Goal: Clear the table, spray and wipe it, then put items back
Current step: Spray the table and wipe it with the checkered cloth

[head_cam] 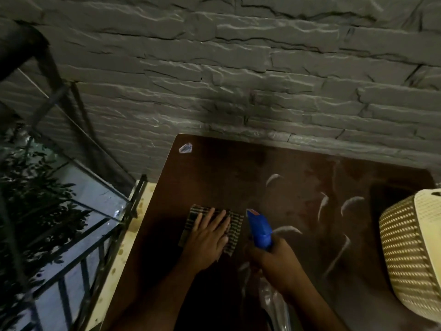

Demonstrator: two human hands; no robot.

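- My left hand (207, 237) presses flat, fingers straight, on the striped cloth (212, 226) near the brown table's (214, 173) left edge.
- My right hand (274, 261) grips the blue spray bottle (259, 229) just beside the cloth.
- A woven basket (412, 254) overhangs the right edge; bare tabletop lies between it and the bottle.

A grey stone-textured wall (238, 68) fills the view from nine to three o'clock. At eight o'clock stands a black metal railing (95, 247), with dark leafy branches (35, 187) beyond it. At four o'clock sits a cream woven basket (410, 254).
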